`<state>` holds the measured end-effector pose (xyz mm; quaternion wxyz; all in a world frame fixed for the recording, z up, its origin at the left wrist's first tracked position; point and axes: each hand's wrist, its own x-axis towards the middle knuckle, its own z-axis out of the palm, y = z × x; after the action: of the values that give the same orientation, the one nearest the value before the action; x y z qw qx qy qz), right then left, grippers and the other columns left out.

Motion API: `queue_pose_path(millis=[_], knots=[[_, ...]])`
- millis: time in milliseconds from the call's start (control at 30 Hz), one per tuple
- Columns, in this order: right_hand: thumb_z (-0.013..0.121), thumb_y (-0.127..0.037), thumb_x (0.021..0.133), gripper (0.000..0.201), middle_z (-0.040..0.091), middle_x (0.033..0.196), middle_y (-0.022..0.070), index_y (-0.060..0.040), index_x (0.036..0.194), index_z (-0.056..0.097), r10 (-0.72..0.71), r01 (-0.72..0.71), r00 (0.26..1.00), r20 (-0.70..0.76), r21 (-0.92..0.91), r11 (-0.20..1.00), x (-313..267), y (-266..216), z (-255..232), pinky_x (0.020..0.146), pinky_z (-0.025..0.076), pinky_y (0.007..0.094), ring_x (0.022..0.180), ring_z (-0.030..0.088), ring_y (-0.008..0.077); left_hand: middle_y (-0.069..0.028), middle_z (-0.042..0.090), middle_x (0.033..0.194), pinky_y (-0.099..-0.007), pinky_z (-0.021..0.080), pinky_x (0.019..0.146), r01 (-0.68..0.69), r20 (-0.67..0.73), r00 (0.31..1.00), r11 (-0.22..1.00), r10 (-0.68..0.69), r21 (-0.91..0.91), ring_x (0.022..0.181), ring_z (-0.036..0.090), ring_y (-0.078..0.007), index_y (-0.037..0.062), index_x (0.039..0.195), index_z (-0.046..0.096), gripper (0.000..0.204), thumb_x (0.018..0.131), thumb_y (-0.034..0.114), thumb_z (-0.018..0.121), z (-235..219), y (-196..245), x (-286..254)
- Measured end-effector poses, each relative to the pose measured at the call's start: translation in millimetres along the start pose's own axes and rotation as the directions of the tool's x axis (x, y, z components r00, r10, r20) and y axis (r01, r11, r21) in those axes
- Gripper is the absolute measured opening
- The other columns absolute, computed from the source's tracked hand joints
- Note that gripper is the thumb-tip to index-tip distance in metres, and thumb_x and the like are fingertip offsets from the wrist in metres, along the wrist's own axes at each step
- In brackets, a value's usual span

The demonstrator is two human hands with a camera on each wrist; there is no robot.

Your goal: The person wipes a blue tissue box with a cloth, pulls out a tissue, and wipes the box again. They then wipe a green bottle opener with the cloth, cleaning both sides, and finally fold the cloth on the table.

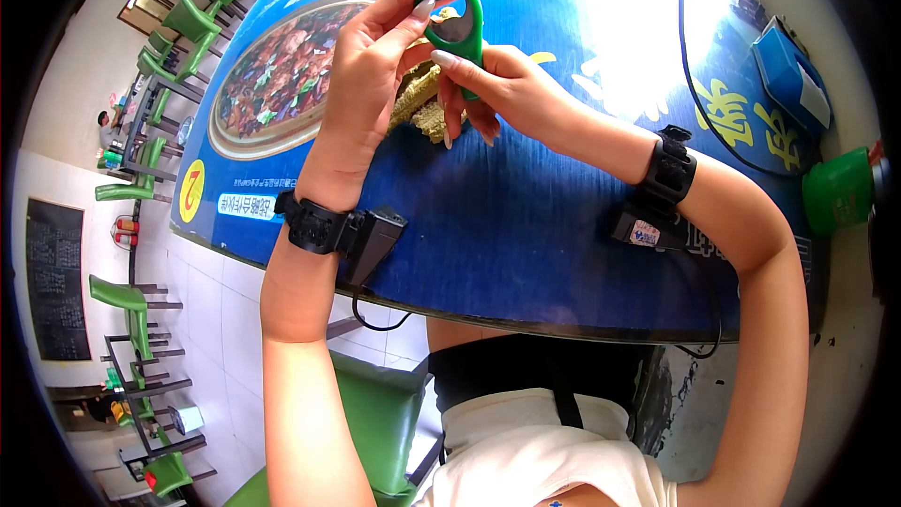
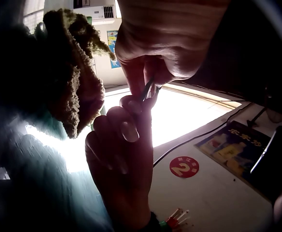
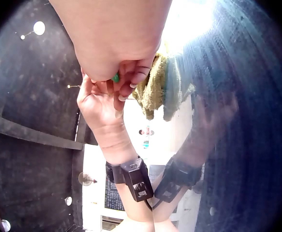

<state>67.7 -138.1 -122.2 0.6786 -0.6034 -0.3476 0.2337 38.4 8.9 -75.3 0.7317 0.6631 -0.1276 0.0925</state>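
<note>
Both hands are raised over the table around a small green-rimmed object (image 1: 475, 19) with a rounded head, a grey, shiny-looking middle and a short handle. My left hand (image 1: 374, 61) pinches the rim of its head between thumb and fingers. Lower down, my right hand (image 1: 511, 84) grips the handle, which its fingers mostly hide. The right wrist view shows only a bit of green (image 3: 115, 77) between the fingers, and the left wrist view shows the object edge-on as a thin strip. A crumpled yellow-green cloth (image 1: 430, 117) lies on the table just beyond the hands.
The blue printed tabletop (image 1: 526, 225) bears a large food picture. On the right are a blue box (image 1: 790, 75), a green container (image 1: 835, 190) and a black cable (image 1: 690, 66). Green chairs (image 1: 192, 19) stand to the left; one green seat (image 1: 371, 413) is beside the person.
</note>
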Motion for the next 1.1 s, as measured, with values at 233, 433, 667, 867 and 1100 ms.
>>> queue_pose_path(millis=[233,433,667,867,1100], knots=[[0.039,-0.038,0.094,0.039,0.062,0.063,0.0065,-0.0049,0.079,0.053,0.001,-0.001,1.000,-0.010,-0.013,1.000,-2,-2,2,0.040,0.039,0.0183,0.043,0.050,0.0070,-0.0082,0.059,0.108,-0.0250,0.047,0.086,-0.032,0.054,0.998,0.999,0.032,0.009,0.098,0.058,-0.0130,0.0024,0.117,0.054,0.030,0.087,0.004,0.048,-3,-1,1],[0.038,-0.039,0.094,0.040,0.062,0.064,0.0065,-0.0051,0.080,0.053,-0.009,0.009,1.000,-0.004,-0.011,1.000,-1,0,0,0.041,0.039,0.0178,0.043,0.050,0.0068,-0.0101,0.057,0.113,-0.0284,0.043,0.092,-0.060,0.106,0.992,0.998,0.062,-0.022,0.104,0.056,-0.0169,0.0005,0.122,0.049,0.034,0.088,0.004,0.046,-1,-2,1],[0.037,-0.035,0.095,0.035,0.062,0.065,0.0059,-0.0045,0.084,0.052,-0.019,0.019,1.000,0.007,-0.043,0.999,0,0,0,0.040,0.038,0.0178,0.043,0.049,0.0063,-0.0097,0.056,0.114,-0.0303,0.043,0.093,-0.061,0.109,0.992,0.997,0.066,-0.044,0.104,0.055,-0.0170,0.0004,0.119,0.052,0.031,0.090,0.005,0.042,-1,-2,3],[0.039,-0.029,0.095,0.031,0.062,0.065,0.0049,-0.0027,0.089,0.054,-0.017,0.013,0.999,-0.046,-0.087,0.996,-1,0,2,0.039,0.038,0.0180,0.043,0.049,0.0057,-0.0096,0.057,0.114,-0.0296,0.042,0.093,-0.050,0.098,0.994,0.998,0.055,-0.047,0.103,0.055,-0.0157,0.0006,0.116,0.053,0.029,0.090,0.005,0.042,-3,-5,5],[0.049,-0.032,0.090,0.038,0.062,0.060,0.0054,0.0003,0.073,0.061,0.012,-0.028,0.998,-0.056,-0.301,0.953,-1,-26,-1,0.041,0.041,0.0207,0.044,0.055,0.0082,-0.0076,0.061,0.105,-0.0245,0.045,0.081,-0.056,0.013,0.998,0.998,0.055,0.030,0.096,0.057,-0.0120,0.0026,0.111,0.058,0.027,0.089,0.008,0.044,-4,3,2]])
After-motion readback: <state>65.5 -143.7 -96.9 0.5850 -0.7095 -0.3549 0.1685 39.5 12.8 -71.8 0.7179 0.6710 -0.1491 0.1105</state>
